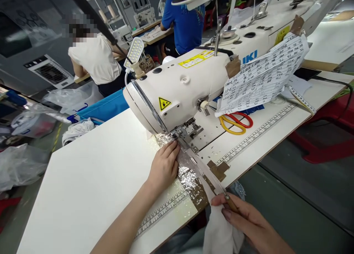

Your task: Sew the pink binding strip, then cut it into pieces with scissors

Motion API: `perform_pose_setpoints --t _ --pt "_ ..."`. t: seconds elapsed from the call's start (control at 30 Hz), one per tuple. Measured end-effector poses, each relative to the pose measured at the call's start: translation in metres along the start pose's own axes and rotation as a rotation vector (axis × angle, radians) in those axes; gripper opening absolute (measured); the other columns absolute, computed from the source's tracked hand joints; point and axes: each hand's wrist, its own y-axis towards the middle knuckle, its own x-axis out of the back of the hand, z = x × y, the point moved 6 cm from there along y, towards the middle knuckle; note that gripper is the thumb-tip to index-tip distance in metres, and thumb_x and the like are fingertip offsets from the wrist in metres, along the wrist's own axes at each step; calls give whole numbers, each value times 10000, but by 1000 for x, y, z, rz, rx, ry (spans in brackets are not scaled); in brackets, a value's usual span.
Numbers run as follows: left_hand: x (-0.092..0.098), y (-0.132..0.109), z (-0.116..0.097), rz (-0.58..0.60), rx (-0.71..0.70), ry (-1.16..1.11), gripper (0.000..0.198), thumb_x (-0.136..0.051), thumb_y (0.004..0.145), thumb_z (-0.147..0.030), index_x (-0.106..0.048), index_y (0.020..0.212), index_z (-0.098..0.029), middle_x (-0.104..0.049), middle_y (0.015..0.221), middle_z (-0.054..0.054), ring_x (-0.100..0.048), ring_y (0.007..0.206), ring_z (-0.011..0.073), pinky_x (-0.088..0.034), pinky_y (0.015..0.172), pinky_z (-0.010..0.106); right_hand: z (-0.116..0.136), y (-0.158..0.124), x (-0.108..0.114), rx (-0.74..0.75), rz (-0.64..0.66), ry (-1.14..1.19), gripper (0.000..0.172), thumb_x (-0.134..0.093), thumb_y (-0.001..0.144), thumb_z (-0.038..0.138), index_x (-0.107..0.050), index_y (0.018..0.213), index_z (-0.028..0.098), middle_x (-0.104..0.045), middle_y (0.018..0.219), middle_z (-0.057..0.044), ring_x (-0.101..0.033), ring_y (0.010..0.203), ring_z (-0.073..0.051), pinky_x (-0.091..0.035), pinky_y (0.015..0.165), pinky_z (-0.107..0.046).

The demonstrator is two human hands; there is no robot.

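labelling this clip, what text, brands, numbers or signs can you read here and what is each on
"IKI" in blue, start cut off: on the sewing machine.
Yellow warning triangle: machine's end face, a symbol only.
Yellow label: machine top, too small to read.
Paper sheet taped to the machine: rows unreadable.
Ruler strips on the table: numbers too small.

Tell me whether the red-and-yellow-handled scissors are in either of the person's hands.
No: the red-and-yellow-handled scissors lie on the white table beside the white sewing machine, apart from both hands.
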Motion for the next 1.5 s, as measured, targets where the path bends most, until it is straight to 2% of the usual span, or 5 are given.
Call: perform_pose_setpoints --t 0.1,0.27,0.5,1.0,1.5 --pt "-3 1 -6 2 1 66 438 -427 894 -114 -574 1307 -105 -608 1322 181 -542 1264 335 -520 1026 556 6 4 10 46 -33 -169 323 -523 953 507 -692 1004 237 -669 785 -25 -618 652 -181 -522 569 -249" --pt "-2 7 -6 0 54 57 409 -450 890 -123 -587 1276 -142 -571 1232 165 -545 1164 324 -554 947 527 28 15 16 255 -70 -404 270 -411 1012 378 -625 1086 231 -553 633 28 -486 500 -148 -446 485 -235" --pt "4 11 -1 -33 29 1 362 -429 899 -88 -575 1228 -129 -570 1092 143 -543 995 275 -576 860 481 48 30 7 327 -43 -505 252 -366 1011 307 -600 1052 223 -660 759 -14 -586 567 -163 -451 470 -250" --pt "4 8 4 -72 38 13 391 -433 877 -49 -565 1227 -163 -598 1079 131 -546 985 272 -553 820 477 64 48 -3 384 -15 -572 218 -341 985 247 -554 945 227 -660 749 -29 -628 612 -185 -456 472 -261" --pt "8 9 4 -85 48 67 378 -469 863 -65 -550 1222 -153 -605 1111 140 -560 1038 287 -530 828 456 68 66 -13 491 -40 -665 223 -343 954 181 -555 1015 212 -708 914 -58 -700 829 -207 -546 679 -289"
